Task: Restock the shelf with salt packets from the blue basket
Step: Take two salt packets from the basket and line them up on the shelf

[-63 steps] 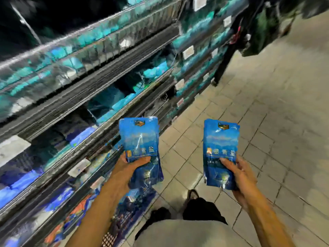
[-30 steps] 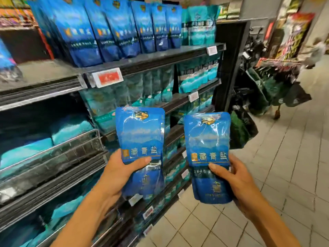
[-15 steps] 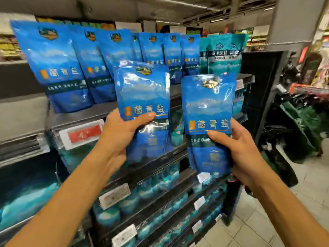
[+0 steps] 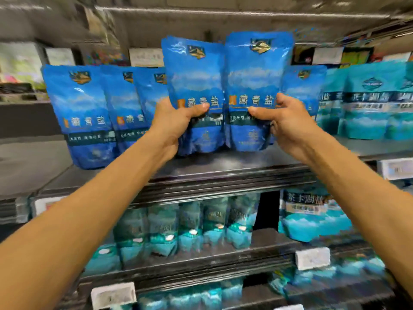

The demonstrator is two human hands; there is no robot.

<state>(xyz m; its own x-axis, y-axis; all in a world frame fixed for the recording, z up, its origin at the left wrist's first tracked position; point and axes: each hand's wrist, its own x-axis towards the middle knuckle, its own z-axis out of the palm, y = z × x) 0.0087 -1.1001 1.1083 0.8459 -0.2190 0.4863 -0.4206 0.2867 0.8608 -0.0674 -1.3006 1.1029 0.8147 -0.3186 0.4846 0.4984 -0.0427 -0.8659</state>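
Note:
Each hand grips one blue salt packet, upright, the two side by side and touching. My left hand (image 4: pixel 176 121) is closed on the left salt packet (image 4: pixel 194 77). The right salt packet (image 4: pixel 257 72) is clasped by my right hand (image 4: pixel 283 124). Their bottoms are at or just above the dark top shelf (image 4: pixel 223 168); I cannot tell whether they touch it. Several matching blue packets (image 4: pixel 85 113) stand in a row on that shelf behind and to the left, one more (image 4: pixel 306 86) at the right. The blue basket is out of view.
Teal packets (image 4: pixel 366 104) fill the right end of the top shelf. The lower shelves hold more teal packets (image 4: pixel 192 227), with white price tags (image 4: pixel 312 257) on the shelf edges. Bare shelf surface lies at the far left (image 4: pixel 29 162). The picture is blurred by motion.
Both hands have lifted the packets up and forward to the top shelf and brought them together. The view has turned to face the shelf straight on.

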